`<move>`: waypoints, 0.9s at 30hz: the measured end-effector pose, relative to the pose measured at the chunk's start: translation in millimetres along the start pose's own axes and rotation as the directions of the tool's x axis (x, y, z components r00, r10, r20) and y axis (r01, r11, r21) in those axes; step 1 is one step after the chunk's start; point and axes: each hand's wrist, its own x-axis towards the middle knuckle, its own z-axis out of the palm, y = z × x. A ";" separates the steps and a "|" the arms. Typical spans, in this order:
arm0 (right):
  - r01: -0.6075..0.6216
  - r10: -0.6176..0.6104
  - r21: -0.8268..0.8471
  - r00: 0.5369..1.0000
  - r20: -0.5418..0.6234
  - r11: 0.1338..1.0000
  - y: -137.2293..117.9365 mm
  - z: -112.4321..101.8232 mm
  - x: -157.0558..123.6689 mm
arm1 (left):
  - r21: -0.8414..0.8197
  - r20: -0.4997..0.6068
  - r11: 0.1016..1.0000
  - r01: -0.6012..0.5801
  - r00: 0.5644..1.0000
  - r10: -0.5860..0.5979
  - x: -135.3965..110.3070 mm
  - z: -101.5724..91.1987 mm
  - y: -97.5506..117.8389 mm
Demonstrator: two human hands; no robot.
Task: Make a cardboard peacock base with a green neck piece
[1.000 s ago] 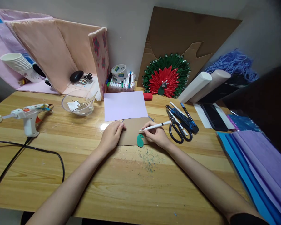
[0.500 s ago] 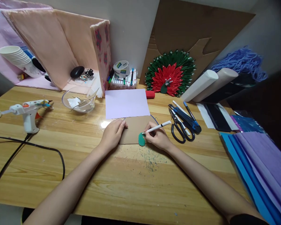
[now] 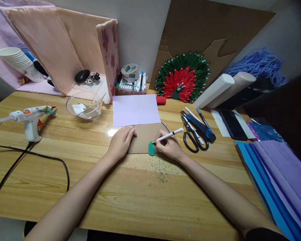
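Observation:
My right hand (image 3: 168, 146) pinches a slim white pen (image 3: 170, 134) with a dark band, its tip down at a small green oval piece (image 3: 151, 149). That piece lies at the lower right edge of a brown cardboard sheet (image 3: 142, 139), reaching slightly past it. On the cardboard's left side, my left hand (image 3: 120, 142) is curled with thumb and fingers at the edge, holding it; some fingertips are hidden. Above the cardboard lies a pale lilac sheet (image 3: 136, 110). A thin blue curved edge (image 3: 165, 126) peeks out behind the cardboard.
Black-handled scissors (image 3: 190, 140), a blue cutter (image 3: 199, 125) and pens lie to the right. A glue gun (image 3: 32, 122) with its black cable (image 3: 50, 158) and a clear bowl (image 3: 84, 107) are on the left. Behind stands a green-and-red peacock-like craft (image 3: 182, 78). Coloured sheets (image 3: 278, 174) lie far right.

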 end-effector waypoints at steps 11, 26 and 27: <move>-0.011 0.011 0.012 1.000 0.004 1.000 0.3 0.5 0.5 | 0.008 -0.001 1.000 -0.002 1.000 0.002 0.3 0.3 0.1; -0.016 0.016 -0.002 1.000 -0.001 1.000 -0.6 0.7 0.7 | 0.023 -0.001 1.000 -0.003 1.000 0.003 0.1 -0.5 2.0; -0.018 0.018 -0.005 1.000 -0.002 1.000 -0.1 0.7 0.6 | 0.023 -0.004 1.000 -0.006 1.000 0.007 0.1 -0.5 1.8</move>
